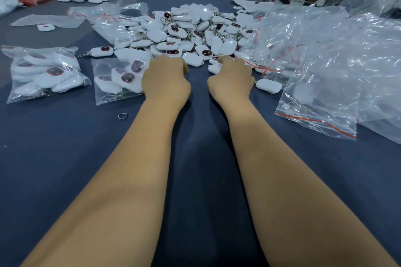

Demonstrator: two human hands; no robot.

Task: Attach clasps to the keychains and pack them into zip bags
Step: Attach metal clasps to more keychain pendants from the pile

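Inside zip bags (pixel 46 72), white keychains (pixel 128 77)

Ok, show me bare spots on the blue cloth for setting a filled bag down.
Bare blue tablecloth near the small metal ring, and between the forearms. Crowded: white keychain pile, filled zip bags, crumpled clear bags.

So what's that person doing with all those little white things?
A person is packing keychains. Both hands, the left hand and the right hand, reach into the near edge of a big pile of white keychains on a dark blue table. Their fingers curl into the pile, but what they hold is hidden. Two filled zip bags lie to the left, and empty zip bags wait on the right.
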